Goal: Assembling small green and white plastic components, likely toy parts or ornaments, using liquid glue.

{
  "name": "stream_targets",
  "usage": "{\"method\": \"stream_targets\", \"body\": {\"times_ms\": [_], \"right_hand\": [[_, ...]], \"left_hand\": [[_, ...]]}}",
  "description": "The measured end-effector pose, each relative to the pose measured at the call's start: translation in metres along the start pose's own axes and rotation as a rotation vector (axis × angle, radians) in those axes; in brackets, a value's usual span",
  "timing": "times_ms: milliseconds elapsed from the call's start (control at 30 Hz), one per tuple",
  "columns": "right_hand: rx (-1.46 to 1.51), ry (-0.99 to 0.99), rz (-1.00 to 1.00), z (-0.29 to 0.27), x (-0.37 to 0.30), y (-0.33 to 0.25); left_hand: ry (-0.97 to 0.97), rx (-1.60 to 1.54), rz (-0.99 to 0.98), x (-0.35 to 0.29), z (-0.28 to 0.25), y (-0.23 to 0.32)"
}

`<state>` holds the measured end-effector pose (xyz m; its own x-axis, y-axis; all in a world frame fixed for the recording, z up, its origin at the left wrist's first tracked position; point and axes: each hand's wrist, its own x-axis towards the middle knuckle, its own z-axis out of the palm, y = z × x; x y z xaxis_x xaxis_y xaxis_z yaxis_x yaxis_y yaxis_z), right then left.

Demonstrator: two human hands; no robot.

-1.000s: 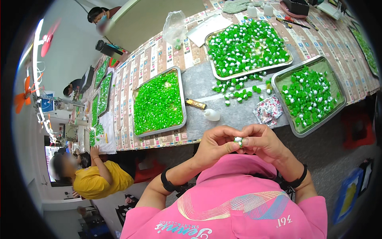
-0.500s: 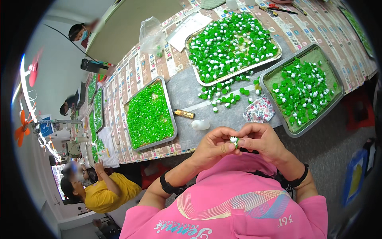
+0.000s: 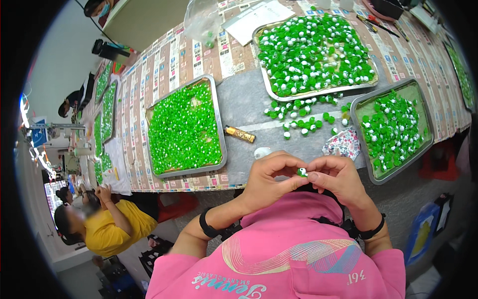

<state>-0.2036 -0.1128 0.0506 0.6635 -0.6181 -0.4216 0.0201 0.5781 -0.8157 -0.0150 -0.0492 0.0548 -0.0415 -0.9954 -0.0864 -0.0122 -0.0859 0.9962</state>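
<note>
In front of my chest, a small green-and-white piece with black spots (image 3: 302, 172) is pinched between the fingertips of both hands. My left hand (image 3: 273, 180) grips it from the left with thumb and fingers. My right hand (image 3: 337, 179) closes on it from the right, its thumb against the piece. A white plastic bottle (image 3: 262, 152) lies partly hidden behind my left hand. Just beyond my right hand is a crumpled flower-print cloth (image 3: 342, 143). Loose green-and-white pieces (image 3: 304, 123) are scattered on the grey cloth (image 3: 244, 107) ahead.
A tray of small green parts (image 3: 219, 149) stands at the left. Trays of green-and-white pieces stand at the far middle (image 3: 318, 93) and right (image 3: 393, 172). Between them lie a gold-and-black tube (image 3: 240, 133) and papers (image 3: 256, 21). A person in yellow (image 3: 119, 226) sits at the left.
The view has shifted, so the trays and table appear displaced. Both hands still pinch the small piece, which has turned slightly between the fingertips.
</note>
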Motion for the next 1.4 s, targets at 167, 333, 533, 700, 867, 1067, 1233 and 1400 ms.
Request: {"method": "stream_targets", "body": {"times_ms": [167, 333, 533, 700, 867, 1067, 1233, 1400], "right_hand": [[0.081, -0.086, 0.099, 0.007, 0.007, -0.001], [0.250, -0.118, 0.177, 0.013, 0.010, 0.004], [0.360, -0.172, 0.264, 0.013, 0.011, 0.010], [0.371, -0.186, 0.259, 0.013, 0.012, 0.011], [0.336, -0.130, 0.224, 0.015, 0.005, 0.007], [0.183, -0.042, 0.040, 0.003, -0.009, -0.007], [-0.355, 0.715, -0.433, -0.043, -0.016, -0.013], [-0.893, 1.107, -0.573, -0.096, -0.020, -0.013]], "left_hand": [[0.025, 0.271, 0.238, -0.002, -0.013, 0.000], [0.049, 0.293, 0.266, -0.005, -0.020, -0.002], [0.061, 0.233, 0.262, -0.011, -0.020, -0.002], [0.078, 0.266, 0.282, -0.013, -0.019, 0.000], [0.050, 0.276, 0.264, -0.009, -0.017, 0.001], [-0.039, 0.249, 0.321, -0.006, -0.008, 0.006], [-0.047, 0.190, 0.183, -0.013, -0.025, 0.026], [0.297, 0.322, 0.178, -0.027, -0.073, 0.025]]}}
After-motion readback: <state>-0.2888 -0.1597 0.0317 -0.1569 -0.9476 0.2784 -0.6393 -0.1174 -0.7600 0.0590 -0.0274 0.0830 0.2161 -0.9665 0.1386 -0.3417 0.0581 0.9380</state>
